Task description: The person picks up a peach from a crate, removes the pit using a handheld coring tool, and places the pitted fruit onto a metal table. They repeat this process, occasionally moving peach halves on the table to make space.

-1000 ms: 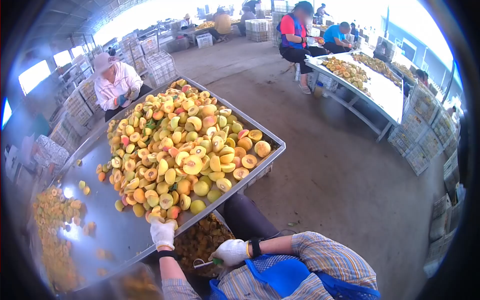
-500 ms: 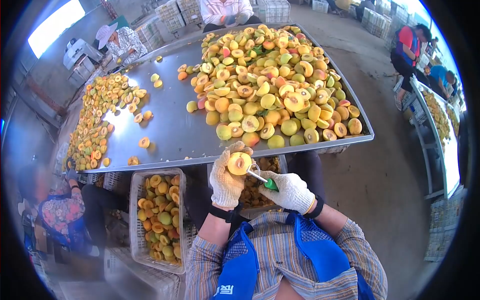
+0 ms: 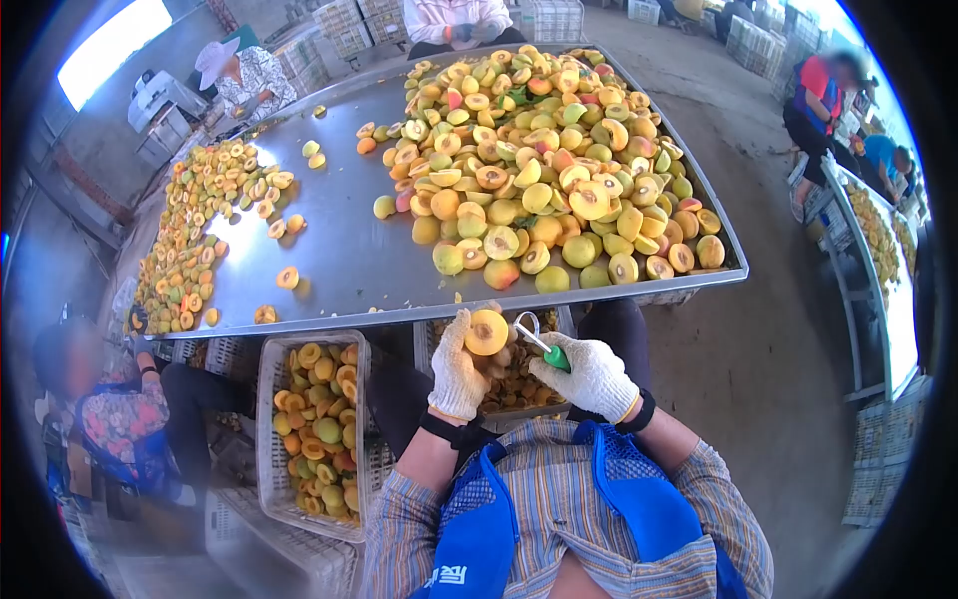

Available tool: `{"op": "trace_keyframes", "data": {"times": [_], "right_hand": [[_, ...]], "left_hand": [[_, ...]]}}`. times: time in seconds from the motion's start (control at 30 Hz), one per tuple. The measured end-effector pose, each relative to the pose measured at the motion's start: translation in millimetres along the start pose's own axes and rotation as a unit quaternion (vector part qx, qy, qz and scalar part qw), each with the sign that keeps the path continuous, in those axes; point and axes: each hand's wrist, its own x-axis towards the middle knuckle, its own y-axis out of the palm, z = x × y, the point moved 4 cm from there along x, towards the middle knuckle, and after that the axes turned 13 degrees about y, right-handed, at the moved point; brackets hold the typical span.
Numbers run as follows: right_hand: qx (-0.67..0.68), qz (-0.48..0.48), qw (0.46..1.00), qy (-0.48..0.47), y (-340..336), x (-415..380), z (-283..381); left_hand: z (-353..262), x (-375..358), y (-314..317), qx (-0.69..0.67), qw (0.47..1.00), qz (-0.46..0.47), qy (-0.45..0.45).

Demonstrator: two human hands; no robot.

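My left hand (image 3: 459, 374), in a white knit glove with a soiled palm, grips an apricot half (image 3: 487, 332), its cut face turned up with a brown centre. My right hand (image 3: 591, 379), gloved too, is closed around the green handle of a loop pitting tool (image 3: 557, 358). The metal loop stands just right of the fruit, apart from it. Beneath both hands sits a crate (image 3: 565, 324) holding small brownish pieces, partly hidden by my hands. Ahead, a large pile of halved apricots (image 3: 539, 170) covers the right part of the metal table (image 3: 349, 215).
A white crate of apricot halves (image 3: 264, 439) stands left of my legs. More halves (image 3: 190, 250) lie along the table's left edge. A person (image 3: 130, 419) sits close at left; others are across the table and at another table (image 3: 903, 339) on the right.
The tool's loop was at the apricot half's cut face and is now drawn away to the right. Both hands have moved slightly down and right, farther apart.
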Motion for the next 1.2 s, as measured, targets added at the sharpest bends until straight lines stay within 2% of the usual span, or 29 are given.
{"op": "trace_keyframes", "data": {"times": [0.03,0.13,0.3,0.37,0.53,0.63,0.77,0.87,0.97,1.03,1.1,1.13,1.17,1.2], "right_hand": [[-0.003,0.014,1.0,-0.002,0.6,-1.5,1.7],[-0.016,0.035,0.999,-0.009,1.4,-6.2,10.7],[-0.041,0.012,0.997,-0.061,9.7,-5.2,10.5],[-0.046,0.007,0.997,-0.066,9.5,-5.7,10.9],[-0.066,0.002,0.996,-0.058,12.1,-2.2,9.0],[-0.068,0.028,0.997,-0.037,20.6,2.2,2.5],[-0.006,0.033,0.997,-0.064,43.8,9.9,-19.3],[-0.067,0.006,0.994,-0.087,41.5,10.8,-19.8],[-0.017,0.014,0.995,-0.094,52.4,14.6,-27.1],[-0.021,0.057,0.993,-0.1,57.3,10.8,-24.6],[-0.036,-0.018,0.993,-0.108,46.3,11.9,-19.5],[-0.093,-0.027,0.987,-0.126,39.8,16.8,-19.8],[-0.102,-0.003,0.988,-0.114,37.4,19.9,-18.5],[-0.119,0.038,0.989,-0.082,39.3,18.1,-18.1]], "left_hand": [[-1.1,-1.1,10.6,0.001,1.0,-0.002,-0.002],[-11.3,0.5,44.3,-0.048,0.989,-0.048,0.134],[0.4,-2.9,39.8,-0.041,0.991,-0.017,0.124],[1.4,-6.3,51.6,-0.017,0.99,-0.043,0.137],[5.2,-8.6,59.2,-0.011,0.99,-0.03,0.138],[13.4,-10.4,57.1,-0.016,0.989,-0.053,0.134],[25.3,-9.5,42.7,-0.012,0.987,-0.089,0.135],[29.7,-10.8,37.7,0.021,0.986,-0.108,0.128],[26.4,-9.2,44.0,0.04,0.985,-0.109,0.126],[25.4,-10.4,46.3,0.048,0.985,-0.106,0.126],[25.4,-13.2,49.0,0.041,0.984,-0.114,0.128],[24.5,-15.4,49.1,0.096,0.978,-0.124,0.136],[23.4,-16.8,50.5,0.149,0.969,-0.132,0.144],[22.2,-16.1,54.7,0.144,0.97,-0.127,0.15]]}}
